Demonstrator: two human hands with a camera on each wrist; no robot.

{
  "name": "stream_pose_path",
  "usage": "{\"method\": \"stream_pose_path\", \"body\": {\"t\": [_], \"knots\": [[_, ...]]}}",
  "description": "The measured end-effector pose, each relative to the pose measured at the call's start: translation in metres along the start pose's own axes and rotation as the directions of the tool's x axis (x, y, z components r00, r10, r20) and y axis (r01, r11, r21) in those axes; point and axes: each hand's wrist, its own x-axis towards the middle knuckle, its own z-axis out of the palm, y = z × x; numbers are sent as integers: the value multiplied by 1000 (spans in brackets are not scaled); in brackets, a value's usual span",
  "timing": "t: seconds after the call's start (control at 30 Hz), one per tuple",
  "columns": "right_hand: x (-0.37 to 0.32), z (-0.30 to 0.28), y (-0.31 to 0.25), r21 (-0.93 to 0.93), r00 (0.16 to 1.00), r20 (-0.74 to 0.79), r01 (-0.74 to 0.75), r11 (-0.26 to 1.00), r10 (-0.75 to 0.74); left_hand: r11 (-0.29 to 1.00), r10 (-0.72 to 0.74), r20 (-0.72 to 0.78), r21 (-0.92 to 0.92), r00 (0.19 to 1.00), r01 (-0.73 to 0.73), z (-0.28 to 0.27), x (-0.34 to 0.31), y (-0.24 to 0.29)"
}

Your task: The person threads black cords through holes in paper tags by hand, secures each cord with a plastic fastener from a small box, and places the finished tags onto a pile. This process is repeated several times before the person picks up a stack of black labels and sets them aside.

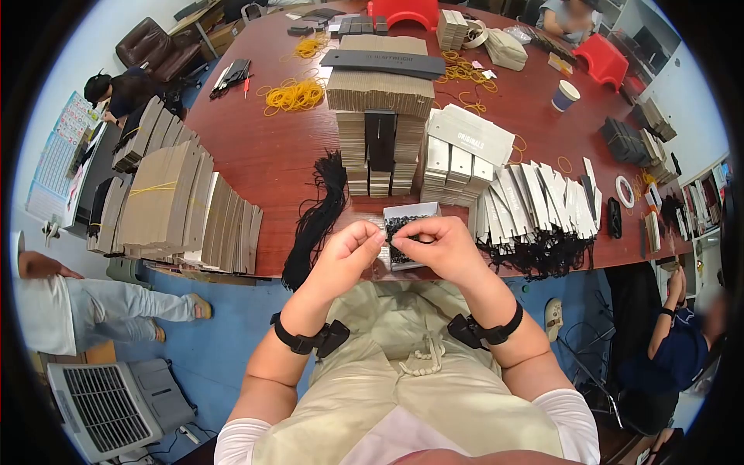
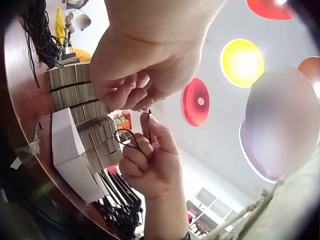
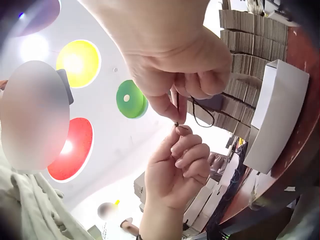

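Note:
Both hands meet at the table's near edge, over a small white box [image 1: 411,210] of black pieces. My left hand [image 1: 372,239] pinches one end of a thin black cord [image 3: 200,109] between thumb and forefinger. My right hand [image 1: 422,232] pinches the same cord, whose loop [image 2: 126,137] hangs by its curled fingers. In the left wrist view the left hand [image 2: 132,97] is on top and the right hand [image 2: 147,150] below. In the right wrist view the right hand [image 3: 175,100] is above the left hand [image 3: 177,150]. The fingertips nearly touch.
A bundle of black cords [image 1: 318,213] lies left of the box. Stacked brown cards [image 1: 380,97] stand behind it, with strung white tags [image 1: 535,201] to the right and fanned cards [image 1: 182,205] to the left. Yellow rubber bands [image 1: 293,94] and a paper cup [image 1: 566,94] lie further back. People sit around the table.

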Motion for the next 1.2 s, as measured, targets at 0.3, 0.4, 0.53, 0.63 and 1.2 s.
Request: {"method": "stream_pose_path", "body": {"t": [0.3,0.4,0.53,0.63,1.2], "knots": [[0,-1,-6,-34,999,42,-7,999,8,994,19,15,105,1000,-20,1,1,3],[1,-8,-7,-38,998,67,1,999,1,980,187,-61,81,980,-182,-1,0,-6],[2,-13,4,36,995,93,40,999,-43,975,212,-82,-52,974,-217,-2,3,-11],[4,-25,7,108,992,94,68,992,-78,920,393,36,1,919,-393,-20,7,-6],[65,-82,-18,-972,637,-234,-162,169,-735,914,-208,54,-346,977,214,9,19,-3]]}}
